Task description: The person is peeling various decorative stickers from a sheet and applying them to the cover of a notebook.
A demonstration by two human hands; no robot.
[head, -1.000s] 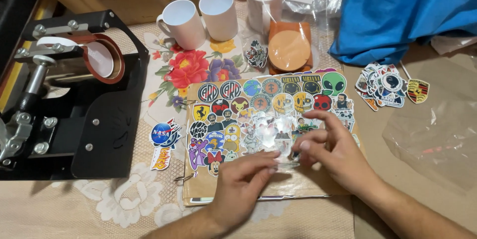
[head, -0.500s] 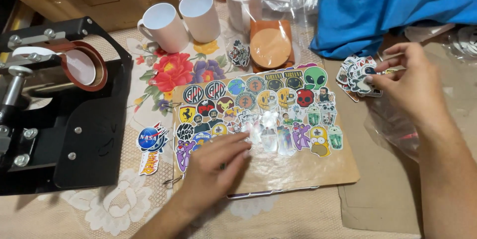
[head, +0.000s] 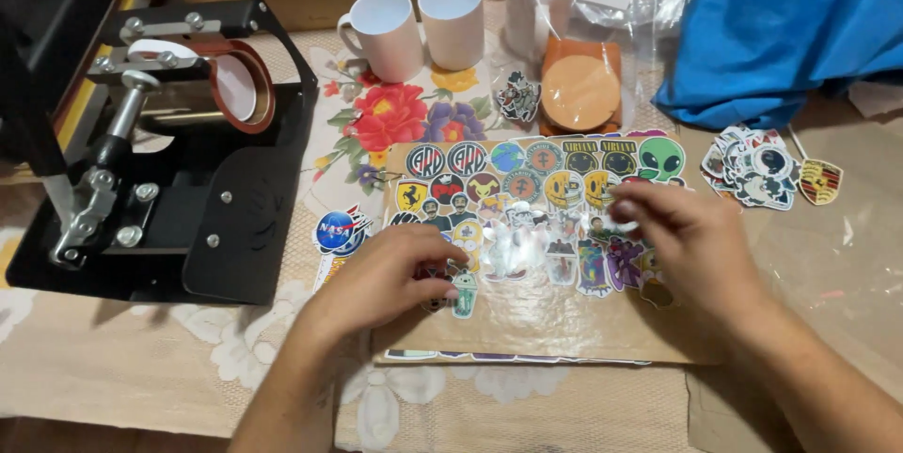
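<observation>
Back from the loose sticker pile [head: 767,168] at the right of the frame, where it was half a second ago, the right hand [head: 691,241] now hovers over the cardboard sheet [head: 555,321] in the lower middle, fingers bent and drawn together, though I cannot tell whether they pinch anything. Palm down, the left hand [head: 390,274] presses its spread fingers flat on the sheet's left part, covering some of the round and cut-out stickers [head: 527,175] laid there in rows. Left of the sheet stands a black mug press [head: 179,161]. Three white mugs [head: 451,15] line the upper middle, beside an orange round coaster [head: 580,91]. Blue cloth [head: 790,30] fills the upper right.
</observation>
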